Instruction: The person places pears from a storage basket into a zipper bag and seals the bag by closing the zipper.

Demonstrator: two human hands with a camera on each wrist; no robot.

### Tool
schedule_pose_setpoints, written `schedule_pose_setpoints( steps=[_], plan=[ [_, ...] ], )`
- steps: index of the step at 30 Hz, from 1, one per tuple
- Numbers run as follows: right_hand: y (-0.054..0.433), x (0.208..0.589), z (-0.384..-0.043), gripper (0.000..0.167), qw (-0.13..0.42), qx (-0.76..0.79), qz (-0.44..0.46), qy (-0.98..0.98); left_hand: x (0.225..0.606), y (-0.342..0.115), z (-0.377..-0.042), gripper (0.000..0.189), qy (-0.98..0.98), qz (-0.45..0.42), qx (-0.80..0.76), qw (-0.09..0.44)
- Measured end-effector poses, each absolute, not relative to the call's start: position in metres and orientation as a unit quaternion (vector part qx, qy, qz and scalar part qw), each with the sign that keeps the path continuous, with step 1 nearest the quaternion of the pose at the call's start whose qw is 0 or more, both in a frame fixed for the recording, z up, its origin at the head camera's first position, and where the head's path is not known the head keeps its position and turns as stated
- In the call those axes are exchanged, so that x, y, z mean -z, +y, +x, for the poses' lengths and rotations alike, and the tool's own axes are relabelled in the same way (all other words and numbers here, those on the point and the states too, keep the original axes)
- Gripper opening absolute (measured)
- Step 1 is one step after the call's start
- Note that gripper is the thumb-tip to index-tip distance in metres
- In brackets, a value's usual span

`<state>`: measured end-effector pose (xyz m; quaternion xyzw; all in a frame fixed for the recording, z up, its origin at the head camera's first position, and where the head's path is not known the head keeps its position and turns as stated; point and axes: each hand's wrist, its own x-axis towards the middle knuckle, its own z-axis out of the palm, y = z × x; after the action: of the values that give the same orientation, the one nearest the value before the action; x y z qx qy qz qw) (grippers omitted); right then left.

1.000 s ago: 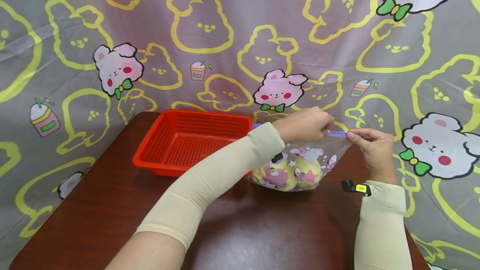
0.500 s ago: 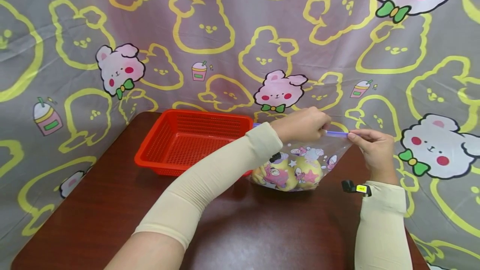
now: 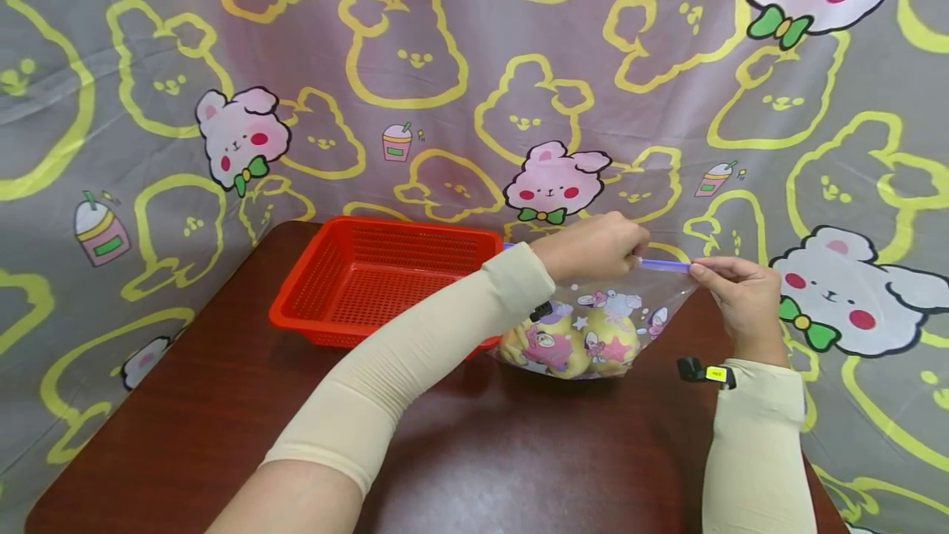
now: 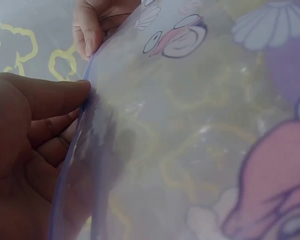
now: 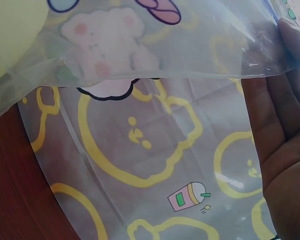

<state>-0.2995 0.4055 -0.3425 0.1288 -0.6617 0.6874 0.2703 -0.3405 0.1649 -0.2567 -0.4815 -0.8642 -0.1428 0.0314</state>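
A clear zip bag (image 3: 663, 291) printed with pink cartoon figures, stars and shells hangs low over the table, its bottom full of yellow round items (image 3: 611, 336). My left hand (image 3: 593, 247) pinches the purple zip strip along the top; in the left wrist view its thumb lies on the strip. My right hand (image 3: 745, 303) holds the bag's right top corner between thumb and fingers. In the right wrist view the right hand (image 5: 290, 145) is at the corner, partly cut off by the frame. My left forearm hides the bag's left side.
A red perforated plastic basket (image 3: 296, 321) stands to the left of the bag, partly behind my left sleeve (image 3: 415, 361). The dark brown table (image 3: 534, 468) meets a grey curtain (image 3: 445, 39) with yellow outlines and rabbit faces at the back and sides.
My left hand has slid slightly left along the zip strip, away from my right hand, which keeps its place at the corner. The head view has shifted a little.
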Motion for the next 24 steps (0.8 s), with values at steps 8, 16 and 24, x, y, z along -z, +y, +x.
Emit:
schedule_pose_setpoints(
  steps=[8,16,24],
  plan=[
    [0.411,0.339,-0.303,0.013,0.273,-0.687,0.166,-0.653,0.258,0.169,-0.345,0.012,-0.862,-0.482,0.146,0.05],
    [0.409,0.336,-0.299,0.025,0.315,-0.549,0.112,-0.766,0.261,0.168,-0.341,0.013,-0.87,-0.47,0.113,0.097],
    [0.387,0.331,-0.284,0.022,0.36,-0.446,0.122,-0.811,0.272,0.163,-0.325,0.013,-0.875,-0.447,0.075,0.171]
  ],
)
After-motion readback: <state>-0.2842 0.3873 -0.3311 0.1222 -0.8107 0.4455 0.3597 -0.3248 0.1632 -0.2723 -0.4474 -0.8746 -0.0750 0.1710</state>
